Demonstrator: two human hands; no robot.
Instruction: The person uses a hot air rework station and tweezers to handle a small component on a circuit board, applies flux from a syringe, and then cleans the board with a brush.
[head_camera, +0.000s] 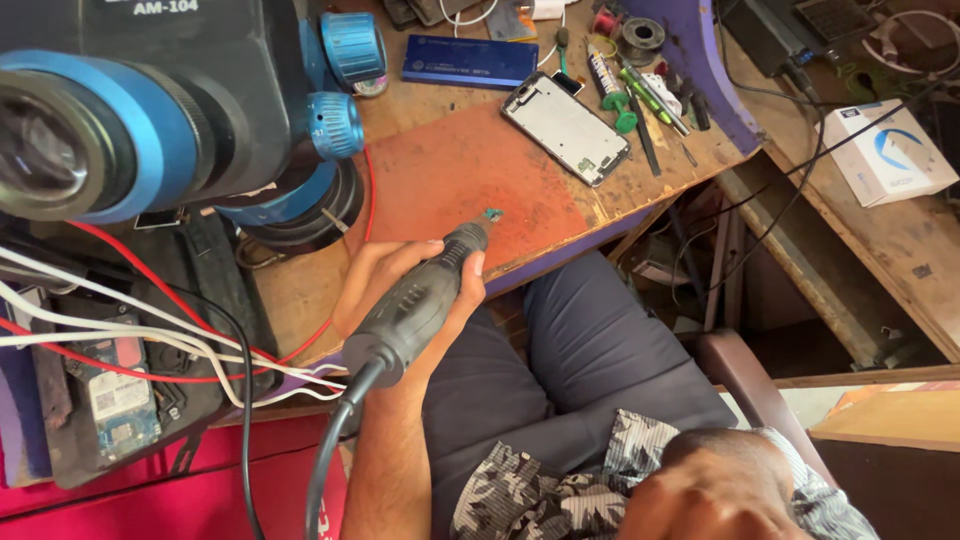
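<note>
Microscope eyepiece (60, 140) looms nearest; left hand (400, 290) holds a corded rotary tool (420, 300), grip wrapped round it, tip at a small part (492, 214) on the counter (450, 180); grinding seems underway; right hand (715, 490) rests closed on the lap, holding nothing visible.

A dark grey, ribbed plastic rotary tool (420, 305) with a black cord lies slanted across the fingers (372, 272), its tip past the fingertips, touching a tiny green chip (493, 213) just beyond them.
</note>
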